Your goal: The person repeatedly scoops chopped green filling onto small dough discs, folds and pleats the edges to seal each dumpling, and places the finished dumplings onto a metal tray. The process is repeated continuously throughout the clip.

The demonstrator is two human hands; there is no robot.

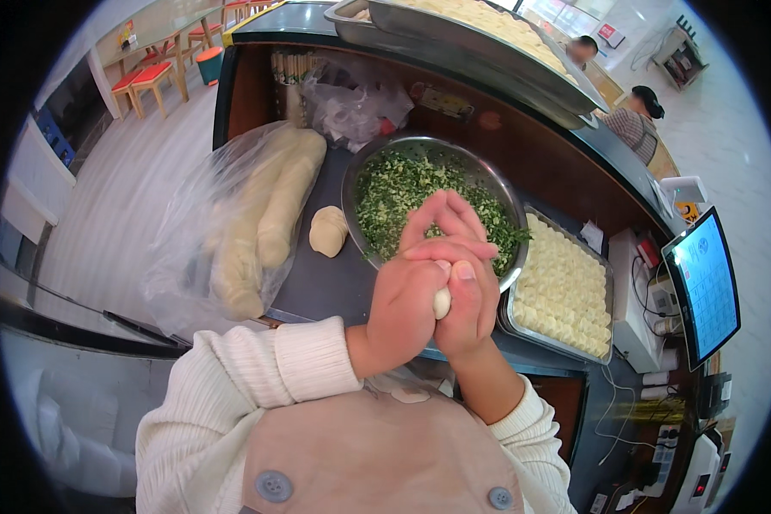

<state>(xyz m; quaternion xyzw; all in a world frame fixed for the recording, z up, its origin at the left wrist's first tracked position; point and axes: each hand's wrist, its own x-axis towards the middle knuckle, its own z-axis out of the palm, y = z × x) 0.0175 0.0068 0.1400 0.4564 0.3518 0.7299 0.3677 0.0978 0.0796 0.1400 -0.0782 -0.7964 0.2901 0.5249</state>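
Observation:
My left hand [403,304] and my right hand [471,304] are pressed together around a small pale dough piece [441,303], which shows between the thumbs. They are raised over the front of a steel bowl [349,193] of chopped green filling [389,180]. Left of the bowl lie a cut lump of dough [327,231] and long dough logs [278,210] inside a clear plastic bag [176,257]. Right of the bowl stands a metal tray [561,283] filled with rows of small shaped dough pieces.
Stacked trays [463,47] top the shelf before me. A screen [698,287], cables and small devices [698,488] stand at the right. Two seated people [638,128] are beyond the counter. Wooden stools [146,81] and a table are at the upper left.

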